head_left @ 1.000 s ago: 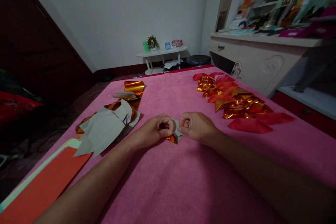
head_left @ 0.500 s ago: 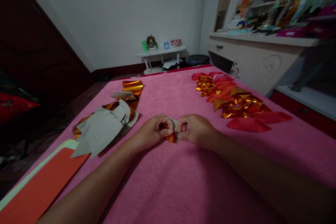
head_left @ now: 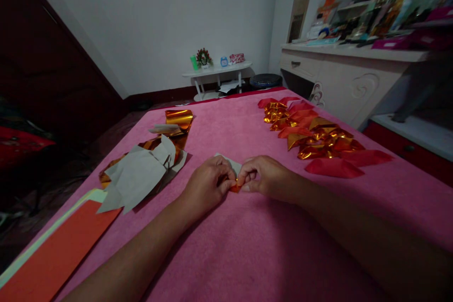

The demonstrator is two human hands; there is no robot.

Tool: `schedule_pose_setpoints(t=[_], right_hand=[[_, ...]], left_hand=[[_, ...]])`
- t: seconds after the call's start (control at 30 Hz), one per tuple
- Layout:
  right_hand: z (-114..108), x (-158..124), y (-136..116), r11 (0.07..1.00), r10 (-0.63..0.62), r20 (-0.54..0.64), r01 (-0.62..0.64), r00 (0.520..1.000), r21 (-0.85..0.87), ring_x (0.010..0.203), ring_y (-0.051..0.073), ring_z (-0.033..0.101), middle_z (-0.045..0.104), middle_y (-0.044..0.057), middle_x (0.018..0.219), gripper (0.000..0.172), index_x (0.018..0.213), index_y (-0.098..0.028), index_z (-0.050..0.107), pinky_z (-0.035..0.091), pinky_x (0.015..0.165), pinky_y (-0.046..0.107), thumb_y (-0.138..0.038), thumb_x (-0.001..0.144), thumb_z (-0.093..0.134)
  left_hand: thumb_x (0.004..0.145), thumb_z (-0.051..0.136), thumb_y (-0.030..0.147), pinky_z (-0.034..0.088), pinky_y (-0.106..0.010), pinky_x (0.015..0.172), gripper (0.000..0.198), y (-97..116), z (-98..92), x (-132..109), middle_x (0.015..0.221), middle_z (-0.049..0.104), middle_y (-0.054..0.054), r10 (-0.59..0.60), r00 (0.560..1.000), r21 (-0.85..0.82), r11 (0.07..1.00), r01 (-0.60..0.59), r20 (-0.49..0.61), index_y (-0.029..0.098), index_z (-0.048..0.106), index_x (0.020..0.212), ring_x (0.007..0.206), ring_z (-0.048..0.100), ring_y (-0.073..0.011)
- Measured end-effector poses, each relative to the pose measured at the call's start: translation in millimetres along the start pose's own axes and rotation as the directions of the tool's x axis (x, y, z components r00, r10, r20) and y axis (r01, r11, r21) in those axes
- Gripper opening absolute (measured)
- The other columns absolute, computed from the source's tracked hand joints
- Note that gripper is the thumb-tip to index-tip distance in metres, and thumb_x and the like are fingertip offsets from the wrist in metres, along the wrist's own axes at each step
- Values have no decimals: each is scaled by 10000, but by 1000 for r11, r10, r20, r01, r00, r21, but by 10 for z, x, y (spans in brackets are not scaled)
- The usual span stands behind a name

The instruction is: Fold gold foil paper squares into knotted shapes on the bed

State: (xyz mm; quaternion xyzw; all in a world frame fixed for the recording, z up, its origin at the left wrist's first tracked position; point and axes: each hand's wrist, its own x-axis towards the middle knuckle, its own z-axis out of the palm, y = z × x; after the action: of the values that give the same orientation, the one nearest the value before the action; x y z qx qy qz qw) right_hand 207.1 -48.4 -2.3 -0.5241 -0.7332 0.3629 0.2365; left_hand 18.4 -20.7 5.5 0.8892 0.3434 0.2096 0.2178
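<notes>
Between my two hands lies a small piece of gold foil paper (head_left: pixel 235 188), its grey back showing behind my fingers and a shiny orange-gold fold at the near side. My left hand (head_left: pixel 211 180) pinches it from the left, thumb and fingers closed. From the right, my right hand (head_left: pixel 264 177) pinches the same piece, fingers curled. My fingertips almost meet and hide much of the paper. Grey-backed foil sheets (head_left: pixel 136 174) lie in a loose heap to the left of my left hand. Folded gold and red paper shapes (head_left: pixel 329 144) are gathered beyond my right hand.
A pink cloth (head_left: pixel 226 255) covers the surface under my hands. Orange, yellow and pale green sheets (head_left: pixel 67 245) lie at the near left. Behind stands a small white table (head_left: pixel 219 71) with a plant; a cluttered white dresser (head_left: pixel 339 63) is at the right.
My hands have drawn closer together, and the right fingertips now grip the foil paper beside the left ones. More of the grey back shows beyond my fingers.
</notes>
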Motion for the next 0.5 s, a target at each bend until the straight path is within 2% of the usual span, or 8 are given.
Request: schedule_pose_setpoints(t=[0.1, 0.23, 0.37, 0.5], right_hand=[[-38, -1, 1, 1000, -1, 24, 0, 1000, 16, 585, 95, 498, 628, 6, 709, 184, 793, -182, 733, 327, 502, 204, -184, 642, 629], [-35, 22, 1, 999, -4, 0, 4, 1000, -46, 549, 94, 488, 644, 18, 700, 198, 784, -177, 741, 314, 479, 208, -185, 676, 575], [-16, 47, -6, 993, 16, -40, -20, 999, -120, 537, 97, 494, 640, 22, 653, 177, 751, -163, 735, 307, 473, 209, -212, 682, 580], [-31, 38, -30, 989, 41, -66, -50, 997, -137, 527, 98, 494, 627, 17, 607, 178, 770, -162, 737, 302, 469, 207, -227, 694, 589]], left_hand=[[789, 532, 103, 421, -302, 769, 171, 88, -92, -87, 831, 618, -22, 87, 993, 60, 994, -92, 77, 210, 666, 791, 844, 539, -161], [764, 595, 177, 429, -347, 812, 216, 165, -156, -192, 952, 636, -30, 117, 986, 126, 983, -132, 121, 238, 665, 959, 898, 545, -193], [826, 544, 211, 446, -332, 796, 206, 156, -97, -219, 957, 643, -38, 116, 989, 141, 982, -129, 94, 232, 667, 989, 879, 558, -178], [850, 506, 195, 455, -312, 770, 205, 107, -14, -203, 916, 642, -46, 92, 996, 124, 988, -92, 10, 221, 682, 953, 851, 562, -168]])
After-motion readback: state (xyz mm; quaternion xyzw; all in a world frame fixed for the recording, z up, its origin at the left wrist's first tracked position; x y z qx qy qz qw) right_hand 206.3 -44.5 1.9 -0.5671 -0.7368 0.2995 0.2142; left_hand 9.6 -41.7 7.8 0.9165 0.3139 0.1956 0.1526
